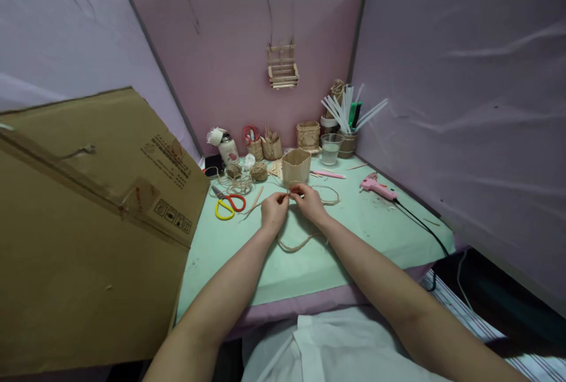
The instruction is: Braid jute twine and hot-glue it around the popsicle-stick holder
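Observation:
My left hand [275, 212] and my right hand [308, 202] meet over the middle of the table, fingertips pinched close together on a strand of brown twine. The twine [295, 249] droops in a loop below my hands, and another loop lies to the right of them. Directly behind my hands stands a small box made of wooden craft sticks [296, 166]. Left of my left hand lie scissors [230, 205] with red and yellow handles and a loose wooden stick [255, 200]. The exact crossing of the strand between my fingertips is too small to make out.
A pink glue gun [378, 188] with a black cord lies at right. Along the back stand a cup of clear liquid [331, 150], a holder of white glue sticks [348, 143], twine balls [259, 171] and a bottle [229, 150]. A large cardboard sheet [97, 234] leans at left.

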`<state>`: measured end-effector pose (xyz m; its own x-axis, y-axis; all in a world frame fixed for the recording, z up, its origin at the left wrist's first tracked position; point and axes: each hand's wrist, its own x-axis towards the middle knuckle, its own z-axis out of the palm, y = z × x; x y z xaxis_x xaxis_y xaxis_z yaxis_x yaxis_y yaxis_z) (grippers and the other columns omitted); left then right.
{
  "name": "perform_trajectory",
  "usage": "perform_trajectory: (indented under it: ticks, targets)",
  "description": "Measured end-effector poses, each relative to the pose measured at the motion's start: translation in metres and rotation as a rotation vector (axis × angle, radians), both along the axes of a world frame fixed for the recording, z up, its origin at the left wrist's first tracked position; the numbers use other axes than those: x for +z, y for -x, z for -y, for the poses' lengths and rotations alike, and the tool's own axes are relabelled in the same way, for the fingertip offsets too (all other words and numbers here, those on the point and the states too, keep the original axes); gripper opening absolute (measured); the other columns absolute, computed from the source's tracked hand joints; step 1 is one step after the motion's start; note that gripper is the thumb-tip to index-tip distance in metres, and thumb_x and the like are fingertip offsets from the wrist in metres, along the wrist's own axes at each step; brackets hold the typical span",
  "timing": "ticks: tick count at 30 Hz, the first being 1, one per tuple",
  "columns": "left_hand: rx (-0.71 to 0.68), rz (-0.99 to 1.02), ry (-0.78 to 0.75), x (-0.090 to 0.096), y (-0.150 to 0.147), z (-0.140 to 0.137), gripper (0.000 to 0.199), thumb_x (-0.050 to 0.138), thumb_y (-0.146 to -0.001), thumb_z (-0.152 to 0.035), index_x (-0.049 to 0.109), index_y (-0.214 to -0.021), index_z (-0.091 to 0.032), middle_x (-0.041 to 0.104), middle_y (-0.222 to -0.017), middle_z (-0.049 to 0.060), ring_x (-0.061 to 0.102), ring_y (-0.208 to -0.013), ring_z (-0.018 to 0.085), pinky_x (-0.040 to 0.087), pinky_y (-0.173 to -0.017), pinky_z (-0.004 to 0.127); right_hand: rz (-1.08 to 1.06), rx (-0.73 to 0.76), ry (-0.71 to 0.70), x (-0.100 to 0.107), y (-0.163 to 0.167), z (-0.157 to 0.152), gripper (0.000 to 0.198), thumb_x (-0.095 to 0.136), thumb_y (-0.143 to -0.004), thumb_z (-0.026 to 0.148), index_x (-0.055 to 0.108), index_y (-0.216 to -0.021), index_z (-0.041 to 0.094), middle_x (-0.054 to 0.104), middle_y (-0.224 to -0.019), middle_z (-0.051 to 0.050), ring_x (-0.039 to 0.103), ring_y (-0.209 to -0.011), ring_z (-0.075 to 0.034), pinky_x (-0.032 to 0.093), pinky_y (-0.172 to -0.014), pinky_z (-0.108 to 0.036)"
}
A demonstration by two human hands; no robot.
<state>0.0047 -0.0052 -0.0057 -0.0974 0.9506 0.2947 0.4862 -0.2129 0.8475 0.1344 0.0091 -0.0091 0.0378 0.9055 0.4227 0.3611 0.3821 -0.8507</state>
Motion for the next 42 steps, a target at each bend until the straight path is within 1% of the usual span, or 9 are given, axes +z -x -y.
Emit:
perform_trajectory:
  ticks: [5, 11, 14, 18, 23, 29, 32, 37, 42]
  targets:
    - [0.017, -0.154, -0.021, 0.007, -0.001, 0.005, 0.019, 0.059, -0.082, -0.022, 0.076, -0.089, -0.018, 0.076, -0.088, 0.008, 0.067, -0.082, 0.019, 0.046, -0.077, 0.028, 0.094, -0.021, -0.052, 0.002, 0.000, 0.005, 0.014, 0.060, -0.079, 0.017, 0.069, -0.086, 0.023, 0.074, -0.088, -0.005, 0.067, -0.084, -0.021, 0.049, -0.084, -0.036]
    - [0.018, -0.174, -0.042, 0.007, -0.001, 0.004, 0.019, 0.057, -0.083, -0.020, 0.076, -0.086, -0.017, 0.075, -0.084, 0.007, 0.065, -0.077, 0.017, 0.044, -0.073, 0.027, 0.113, -0.033, -0.064, 0.003, 0.003, 0.006, 0.014, 0.058, -0.077, 0.016, 0.067, -0.086, 0.021, 0.072, -0.084, -0.005, 0.065, -0.079, -0.021, 0.049, -0.079, -0.034]
    - [0.016, -0.101, -0.065, 0.006, -0.002, 0.003, 0.017, 0.058, -0.080, -0.019, 0.075, -0.082, -0.017, 0.074, -0.079, 0.007, 0.064, -0.074, 0.017, 0.043, -0.072, 0.027, 0.079, -0.052, -0.045, 0.001, 0.004, 0.005, 0.015, 0.057, -0.076, 0.016, 0.065, -0.087, 0.020, 0.071, -0.081, -0.003, 0.065, -0.074, -0.019, 0.049, -0.075, -0.033]
    - [-0.007, 0.052, -0.072, 0.005, -0.003, 0.002, 0.013, 0.060, -0.077, -0.019, 0.073, -0.077, -0.017, 0.072, -0.075, 0.006, 0.062, -0.070, 0.018, 0.043, -0.069, 0.027, 0.016, -0.057, -0.009, 0.000, 0.004, 0.002, 0.017, 0.057, -0.072, 0.018, 0.062, -0.088, 0.021, 0.069, -0.077, -0.001, 0.064, -0.071, -0.017, 0.050, -0.071, -0.030]
    - [-0.034, 0.212, -0.013, 0.001, -0.003, -0.002, 0.010, 0.060, -0.074, -0.019, 0.070, -0.074, -0.017, 0.068, -0.068, 0.002, 0.060, -0.065, 0.015, 0.044, -0.066, 0.025, -0.056, -0.059, 0.027, -0.002, 0.003, -0.001, 0.019, 0.057, -0.070, 0.020, 0.059, -0.088, 0.021, 0.067, -0.074, 0.000, 0.063, -0.069, -0.016, 0.050, -0.070, -0.030]
    - [-0.091, 0.457, 0.092, -0.004, -0.005, -0.009, 0.006, 0.063, -0.071, -0.019, 0.067, -0.073, -0.015, 0.065, -0.063, 0.000, 0.059, -0.061, 0.013, 0.046, -0.064, 0.024, -0.108, -0.049, 0.058, -0.003, 0.003, -0.002, 0.019, 0.056, -0.069, 0.022, 0.057, -0.087, 0.021, 0.065, -0.072, 0.002, 0.062, -0.067, -0.016, 0.049, -0.068, -0.029]
    - [-0.101, 0.505, 0.109, -0.005, -0.006, -0.011, 0.009, 0.063, -0.071, -0.021, 0.065, -0.075, -0.014, 0.065, -0.064, 0.001, 0.060, -0.061, 0.012, 0.047, -0.064, 0.024, -0.128, -0.040, 0.062, -0.004, 0.002, -0.003, 0.019, 0.057, -0.068, 0.023, 0.056, -0.088, 0.021, 0.066, -0.073, 0.002, 0.062, -0.069, -0.015, 0.050, -0.068, -0.029]
    - [-0.113, 0.562, 0.140, -0.003, -0.006, -0.010, 0.011, 0.066, -0.067, -0.022, 0.064, -0.073, -0.014, 0.065, -0.062, 0.000, 0.059, -0.060, 0.011, 0.046, -0.062, 0.023, -0.153, -0.022, 0.062, -0.003, 0.003, -0.002, 0.021, 0.057, -0.068, 0.022, 0.056, -0.089, 0.021, 0.066, -0.073, 0.002, 0.062, -0.068, -0.015, 0.050, -0.070, -0.029]
    - [-0.159, 0.628, 0.192, -0.002, -0.008, -0.009, 0.015, 0.069, -0.064, -0.025, 0.063, -0.071, -0.014, 0.063, -0.061, 0.000, 0.057, -0.059, 0.010, 0.045, -0.062, 0.023, -0.159, -0.017, 0.062, -0.002, 0.003, -0.002, 0.021, 0.054, -0.069, 0.022, 0.056, -0.090, 0.021, 0.065, -0.071, 0.002, 0.062, -0.066, -0.015, 0.049, -0.068, -0.029]
